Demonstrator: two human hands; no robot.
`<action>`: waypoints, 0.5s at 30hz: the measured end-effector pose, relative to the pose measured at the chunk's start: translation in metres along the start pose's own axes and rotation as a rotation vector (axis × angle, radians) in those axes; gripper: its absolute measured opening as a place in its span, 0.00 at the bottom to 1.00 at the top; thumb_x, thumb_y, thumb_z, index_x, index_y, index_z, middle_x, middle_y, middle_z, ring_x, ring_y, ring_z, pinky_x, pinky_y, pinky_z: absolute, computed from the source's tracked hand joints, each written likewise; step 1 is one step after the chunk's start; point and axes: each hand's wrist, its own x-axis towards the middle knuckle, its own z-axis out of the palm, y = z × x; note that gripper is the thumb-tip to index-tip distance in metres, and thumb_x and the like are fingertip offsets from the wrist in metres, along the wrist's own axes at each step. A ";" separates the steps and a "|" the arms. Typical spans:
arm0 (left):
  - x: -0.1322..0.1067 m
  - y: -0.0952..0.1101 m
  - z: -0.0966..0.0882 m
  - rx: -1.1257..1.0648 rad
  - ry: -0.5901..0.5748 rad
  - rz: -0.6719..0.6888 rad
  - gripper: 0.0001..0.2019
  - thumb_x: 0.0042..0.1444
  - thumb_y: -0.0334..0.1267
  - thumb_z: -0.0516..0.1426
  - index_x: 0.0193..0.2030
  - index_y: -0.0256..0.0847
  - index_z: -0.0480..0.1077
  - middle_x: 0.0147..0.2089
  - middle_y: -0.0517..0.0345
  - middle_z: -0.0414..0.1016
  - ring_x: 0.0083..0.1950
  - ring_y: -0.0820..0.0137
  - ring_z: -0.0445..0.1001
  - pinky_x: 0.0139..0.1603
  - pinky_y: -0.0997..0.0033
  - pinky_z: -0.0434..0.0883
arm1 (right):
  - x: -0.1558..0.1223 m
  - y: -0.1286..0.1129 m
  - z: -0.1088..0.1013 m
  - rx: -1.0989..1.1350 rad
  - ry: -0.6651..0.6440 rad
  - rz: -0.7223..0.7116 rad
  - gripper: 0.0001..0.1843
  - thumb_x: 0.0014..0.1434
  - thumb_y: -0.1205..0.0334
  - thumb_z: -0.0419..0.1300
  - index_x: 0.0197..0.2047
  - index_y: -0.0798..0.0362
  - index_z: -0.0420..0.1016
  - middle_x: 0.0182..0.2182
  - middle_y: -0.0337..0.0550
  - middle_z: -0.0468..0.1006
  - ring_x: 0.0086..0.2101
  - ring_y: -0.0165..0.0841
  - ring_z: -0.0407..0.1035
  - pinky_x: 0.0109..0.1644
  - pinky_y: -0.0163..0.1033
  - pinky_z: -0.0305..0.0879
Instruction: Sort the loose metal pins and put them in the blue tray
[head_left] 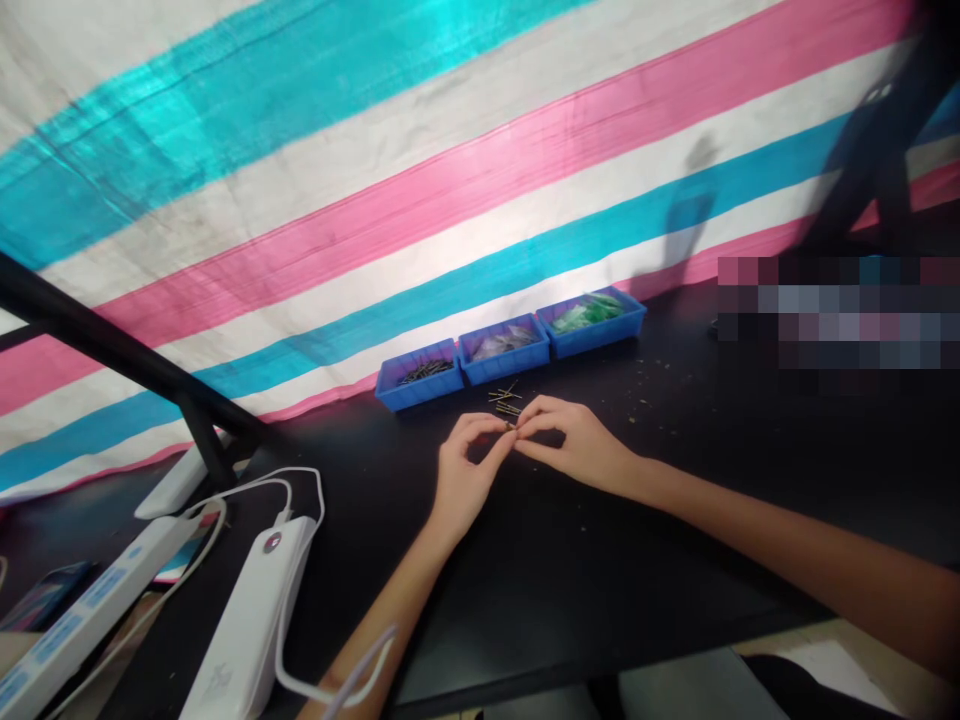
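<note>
My left hand (469,470) and my right hand (574,440) meet over the black table, thumb and fingers of each pinched together. Between the fingertips is a tiny dark piece (510,427), mostly hidden and too small to name. Just beyond the fingers lie several thin, gold and dark metal sticks (504,397) in a loose pile. Behind them stand three blue bins in a row. The left bin (420,392) holds dark thin pieces, the middle bin (510,365) clear plastic pieces, the right bin (600,338) green and whitish plastic pieces.
At left lie a white power bank (244,620) with a looping cable (321,500) and a white power strip (82,610). The cable crosses near my left forearm. Small crumbs (645,400) dot the black table (525,590) at right. A striped tarp (450,180) hangs behind.
</note>
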 end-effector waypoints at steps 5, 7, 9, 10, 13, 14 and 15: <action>-0.002 -0.002 0.002 0.012 -0.021 -0.001 0.05 0.50 0.38 0.59 0.33 0.40 0.72 0.39 0.55 0.70 0.42 0.68 0.70 0.41 0.69 0.67 | -0.002 -0.001 0.002 0.012 -0.046 0.005 0.05 0.53 0.66 0.59 0.30 0.54 0.77 0.33 0.42 0.74 0.34 0.30 0.69 0.39 0.35 0.65; -0.002 -0.001 0.001 0.013 -0.005 0.003 0.06 0.50 0.38 0.59 0.33 0.40 0.72 0.38 0.55 0.70 0.42 0.69 0.70 0.41 0.69 0.67 | -0.002 -0.002 0.002 0.024 -0.037 0.015 0.04 0.53 0.66 0.59 0.30 0.54 0.77 0.33 0.42 0.74 0.33 0.29 0.69 0.39 0.34 0.65; -0.001 0.000 -0.001 0.014 0.007 0.007 0.06 0.50 0.38 0.59 0.34 0.40 0.72 0.38 0.55 0.70 0.42 0.69 0.70 0.40 0.70 0.67 | -0.001 -0.001 0.001 0.030 -0.021 0.026 0.04 0.53 0.66 0.59 0.31 0.54 0.76 0.33 0.41 0.74 0.33 0.29 0.69 0.39 0.34 0.65; 0.000 0.001 -0.001 0.017 0.009 0.008 0.06 0.50 0.38 0.59 0.34 0.40 0.71 0.38 0.55 0.70 0.42 0.69 0.70 0.40 0.70 0.67 | -0.001 -0.001 0.001 0.033 -0.013 0.031 0.04 0.53 0.66 0.59 0.31 0.53 0.76 0.33 0.41 0.74 0.33 0.29 0.69 0.38 0.34 0.65; 0.000 0.003 -0.002 0.024 0.017 0.012 0.05 0.50 0.38 0.58 0.34 0.40 0.71 0.38 0.55 0.70 0.41 0.69 0.70 0.40 0.70 0.67 | 0.000 0.001 0.000 0.048 0.015 0.059 0.04 0.53 0.65 0.59 0.31 0.53 0.76 0.33 0.42 0.74 0.32 0.29 0.69 0.36 0.34 0.65; 0.001 0.003 -0.003 0.024 0.019 0.015 0.05 0.50 0.37 0.58 0.34 0.40 0.71 0.38 0.55 0.70 0.41 0.70 0.70 0.40 0.70 0.67 | 0.000 0.001 0.000 0.057 0.026 0.070 0.05 0.53 0.64 0.59 0.31 0.54 0.76 0.33 0.42 0.74 0.32 0.29 0.69 0.35 0.34 0.65; 0.001 0.003 -0.003 0.024 0.024 0.019 0.05 0.51 0.37 0.58 0.34 0.40 0.71 0.38 0.55 0.70 0.41 0.70 0.70 0.40 0.70 0.67 | 0.001 0.001 -0.001 0.065 0.036 0.080 0.05 0.53 0.64 0.59 0.32 0.54 0.76 0.33 0.42 0.74 0.31 0.29 0.68 0.34 0.34 0.65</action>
